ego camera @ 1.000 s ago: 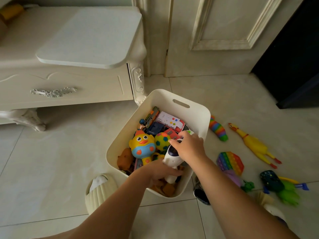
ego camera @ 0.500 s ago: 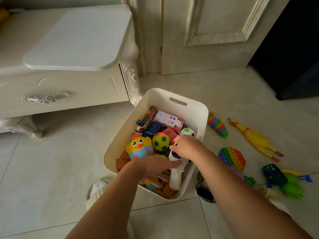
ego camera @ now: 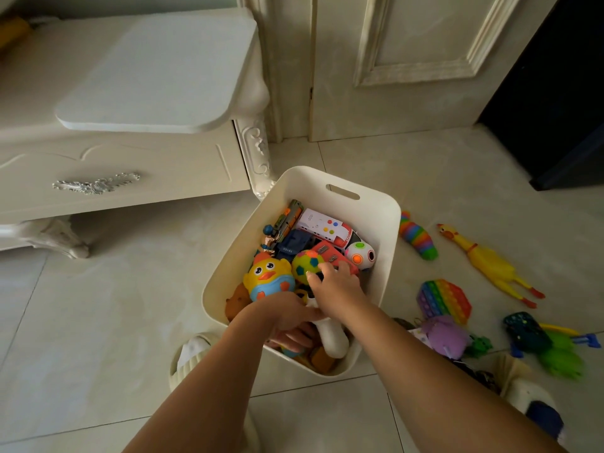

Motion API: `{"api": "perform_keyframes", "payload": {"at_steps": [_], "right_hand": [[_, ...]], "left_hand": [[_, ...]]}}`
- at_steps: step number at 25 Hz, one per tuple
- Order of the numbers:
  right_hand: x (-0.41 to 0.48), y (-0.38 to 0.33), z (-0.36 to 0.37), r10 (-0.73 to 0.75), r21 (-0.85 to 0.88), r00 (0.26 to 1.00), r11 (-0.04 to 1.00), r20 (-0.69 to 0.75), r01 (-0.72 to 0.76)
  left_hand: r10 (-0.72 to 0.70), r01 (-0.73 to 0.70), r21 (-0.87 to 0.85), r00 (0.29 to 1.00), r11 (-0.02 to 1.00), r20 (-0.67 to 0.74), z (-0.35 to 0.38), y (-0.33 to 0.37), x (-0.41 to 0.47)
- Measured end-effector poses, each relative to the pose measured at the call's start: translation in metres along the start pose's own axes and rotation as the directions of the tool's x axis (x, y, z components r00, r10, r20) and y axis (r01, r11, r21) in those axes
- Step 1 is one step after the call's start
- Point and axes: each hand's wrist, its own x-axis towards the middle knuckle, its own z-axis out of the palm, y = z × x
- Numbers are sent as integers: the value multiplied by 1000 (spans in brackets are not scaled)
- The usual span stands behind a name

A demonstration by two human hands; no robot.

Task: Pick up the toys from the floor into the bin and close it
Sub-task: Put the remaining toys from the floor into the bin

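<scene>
The cream bin [ego camera: 385,204] stands open on the tiled floor, packed with toys: a yellow duck [ego camera: 269,277], a spiky ball [ego camera: 305,261], a red car [ego camera: 327,251] and a white ball [ego camera: 359,253]. A white rocket-like toy [ego camera: 333,340] lies at the bin's near end. My left hand [ego camera: 291,322] curls around its neck. My right hand [ego camera: 338,287] rests just beyond, fingers spread over the car and ball. On the floor to the right lie a rainbow slug [ego camera: 420,238], a rubber chicken [ego camera: 490,261], a rainbow pop-it [ego camera: 444,300] and a purple plush [ego camera: 446,336].
A cream cabinet [ego camera: 130,171] stands at the left, its carved leg touching the bin's far corner, with a flat white rounded panel [ego camera: 163,70] on top. A door [ego camera: 408,60] is behind. Green and dark blue toys [ego camera: 555,348] lie far right. My slippered feet [ego camera: 192,354] flank the bin.
The white toy has gone lower into the bin's near end. My right hand has slid forward off its top onto the car and ball. My left hand has closed in around the toy.
</scene>
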Motion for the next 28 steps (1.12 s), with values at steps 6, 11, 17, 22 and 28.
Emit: {"api": "perform_keyframes", "payload": {"at_steps": [6,11,17,22,28], "right_hand": [[-17,17,-27,65,483,995,871,79,-95],[-30,15,-55,28,597,962,789,-272,146],[-12,30,-69,133,675,835,662,-535,326],[13,33,-53,108,616,901,763,-421,196],[17,31,-37,62,563,916,804,-396,189]], "left_hand": [[110,-115,-157,993,981,-36,5,-3,-1],[271,-284,-253,959,925,-85,-9,27,-20],[347,-257,-890,930,377,-121,-11,56,41],[180,-340,-750,940,567,-290,22,90,68],[368,-47,564,802,825,-471,22,86,78]]}}
